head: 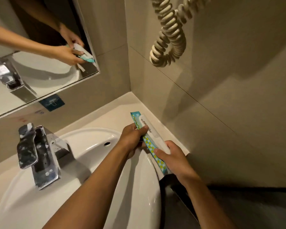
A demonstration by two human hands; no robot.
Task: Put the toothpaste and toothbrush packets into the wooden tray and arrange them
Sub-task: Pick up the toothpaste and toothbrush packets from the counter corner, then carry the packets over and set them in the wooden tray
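Observation:
Both hands hold a stack of long packets over the right rim of the washbasin. A teal packet with yellow and white dots (150,147) lies under a white packet with small print (153,134). My left hand (134,138) grips the stack near its middle from the left. At the near end, my right hand (172,158) pinches the stack with the thumb on the teal packet. The far ends stick out over the counter toward the corner. No wooden tray is in view.
A white washbasin (82,138) with a chrome tap (38,156) fills the left. The narrow counter (116,114) runs to the tiled corner. A mirror (40,55) hangs at upper left, and a coiled cord (168,33) hangs on the right wall.

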